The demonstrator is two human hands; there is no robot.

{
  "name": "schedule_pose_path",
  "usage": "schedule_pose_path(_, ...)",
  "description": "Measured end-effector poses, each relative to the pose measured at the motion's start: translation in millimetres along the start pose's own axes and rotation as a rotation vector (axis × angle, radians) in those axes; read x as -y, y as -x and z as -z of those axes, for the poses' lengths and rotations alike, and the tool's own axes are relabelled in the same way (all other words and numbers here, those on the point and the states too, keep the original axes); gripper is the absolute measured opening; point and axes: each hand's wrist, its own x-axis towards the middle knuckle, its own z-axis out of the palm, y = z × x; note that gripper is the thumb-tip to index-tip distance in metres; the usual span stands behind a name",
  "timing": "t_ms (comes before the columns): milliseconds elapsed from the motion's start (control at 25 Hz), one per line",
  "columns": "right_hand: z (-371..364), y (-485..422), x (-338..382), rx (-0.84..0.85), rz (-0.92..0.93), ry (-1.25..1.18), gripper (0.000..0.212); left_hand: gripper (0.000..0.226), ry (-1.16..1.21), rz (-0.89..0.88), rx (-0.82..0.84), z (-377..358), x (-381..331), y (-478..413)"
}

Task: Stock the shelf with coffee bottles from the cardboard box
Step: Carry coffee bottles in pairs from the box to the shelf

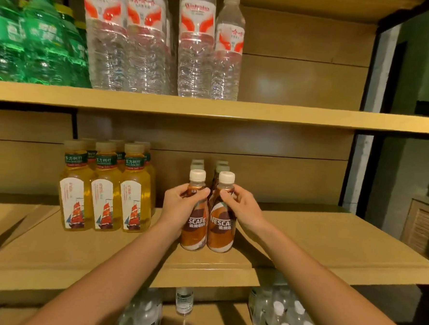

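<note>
Two brown coffee bottles with white caps stand side by side on the middle shelf (328, 247). My left hand (179, 208) wraps around the left coffee bottle (194, 230). My right hand (243, 208) grips the right coffee bottle (221, 232) from its right side. Both bottles are upright with their bases on the shelf board. Behind them stand more coffee bottles (222, 166) in two short rows, mostly hidden. The cardboard box is out of view.
Yellow tea bottles (106, 193) stand left of the coffee. Large clear water bottles (195, 48) and green bottles (35, 38) fill the upper shelf. Small clear bottles (287, 317) sit on the bottom shelf. Bare shelf board lies right of the coffee.
</note>
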Motion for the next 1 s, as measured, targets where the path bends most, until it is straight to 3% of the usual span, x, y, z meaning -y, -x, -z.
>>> schedule_pose_path(80, -6, 1, -5, -0.06, 0.068, 0.003, 0.031, 0.017, -0.008, -0.018, 0.003, -1, 5, 0)
schedule_pose_path(200, -7, 18, -19, -0.227, 0.072, 0.047, 0.057, 0.061, 0.037, -0.006, -0.028, 9, 13, -2)
schedule_pose_path(280, -2, 38, -37, -0.272, -0.004, 0.259, 0.07, 0.075, -0.14, -0.016, -0.018, 22, 27, 2)
schedule_pose_path(360, 1, 53, -54, -0.203, -0.077, 0.652, 0.078, 0.077, -0.486, -0.03, 0.051, 32, 50, 11)
schedule_pose_path(440, -2, 55, -62, -0.162, -0.048, 0.975, 0.065, 0.071, -0.756, -0.039, 0.149, 33, 73, 16)
schedule_pose_path(560, -11, 48, -62, -0.203, -0.041, 1.106, 0.055, 0.069, -1.03, -0.052, 0.143, 28, 91, 5)
schedule_pose_path(800, -16, 39, -66, -0.216, -0.093, 1.122, 0.05, 0.069, -1.188, -0.052, 0.091, 20, 95, -10)
schedule_pose_path(1000, -18, 30, -62, -0.167, -0.17, 1.084, 0.042, 0.069, -1.165, 0.005, 0.052, 14, 97, -17)
